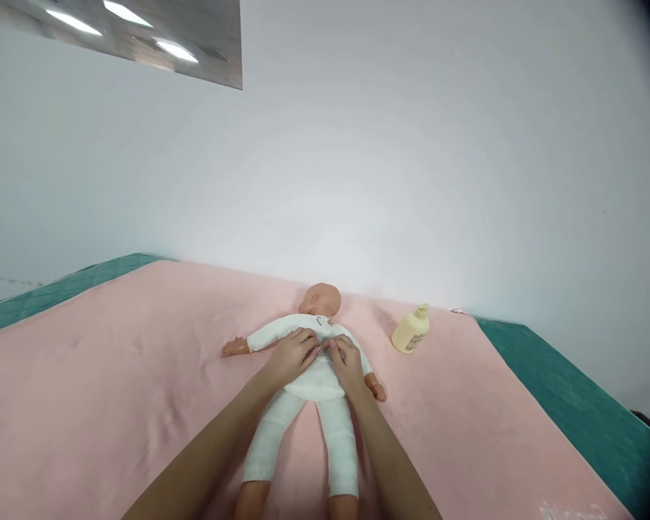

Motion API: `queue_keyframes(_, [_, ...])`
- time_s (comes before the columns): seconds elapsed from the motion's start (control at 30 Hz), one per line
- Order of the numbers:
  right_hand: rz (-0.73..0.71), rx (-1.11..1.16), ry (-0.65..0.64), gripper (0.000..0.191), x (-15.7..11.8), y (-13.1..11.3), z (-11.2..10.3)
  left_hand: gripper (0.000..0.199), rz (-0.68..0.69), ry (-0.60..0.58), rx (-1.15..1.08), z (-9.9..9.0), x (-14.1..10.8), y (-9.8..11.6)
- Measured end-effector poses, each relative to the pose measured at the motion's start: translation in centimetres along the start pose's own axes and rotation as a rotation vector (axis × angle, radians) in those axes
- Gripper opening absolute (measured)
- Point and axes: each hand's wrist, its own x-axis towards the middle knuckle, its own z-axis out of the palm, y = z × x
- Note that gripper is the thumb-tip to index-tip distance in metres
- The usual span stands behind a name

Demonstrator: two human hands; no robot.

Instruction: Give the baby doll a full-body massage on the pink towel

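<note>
A baby doll [317, 390] with a white cloth body lies stretched out, seemingly face down, its bald head [326, 297] turned to the left. Both hands rest on the upper middle of its back. The fingers of my left hand [294, 355] are curled, with thumb and forefinger pinched at the white cloth near the midline. Close beside it, my right hand [347, 359] is bent the same way, its fingertips pinching the cloth. The fingers partly hide what lies between them. A dark thread shows at the doll's neck.
A pale yellow bottle [411, 331] with a pointed top stands right of the doll. Under both lies a pink blanket [141, 375] over a green quilted cover [563, 383]. A white wall [357, 144] rises behind, with a reflective panel [195, 36] at upper left.
</note>
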Motion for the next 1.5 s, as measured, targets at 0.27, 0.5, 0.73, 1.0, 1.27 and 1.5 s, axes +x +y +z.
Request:
queue_keyframes(0.27, [-0.003,0.017,0.048,0.03,-0.9,1.2,0.5,0.026,-0.068,0.125,-0.085,1.8,-1.4,-0.1])
queue_keyframes(0.5, [0.017,0.056,0.05,0.033,-1.0,0.7,0.3,0.026,-0.066,0.145,-0.075,1.9,-1.6,0.0])
queue_keyframes(0.73, [-0.045,-0.023,0.085,0.032,-1.4,1.0,0.3,0.027,-0.039,0.17,-0.05,1.6,-1.5,0.1])
queue_keyframes(1.0, [-0.04,-0.075,0.026,0.034,-1.1,0.9,0.3,0.029,-0.102,0.111,-0.058,2.3,-1.5,-0.4])
queue_keyframes(1.27, [-0.048,-0.106,0.008,0.035,-1.0,0.3,0.1,0.028,-0.123,0.083,-0.041,2.5,-1.3,-0.5])
queue_keyframes(1.5, [-0.034,-0.035,0.014,0.035,-1.0,1.2,0.3,0.03,-0.035,0.099,-0.01,2.0,-0.9,-0.4])
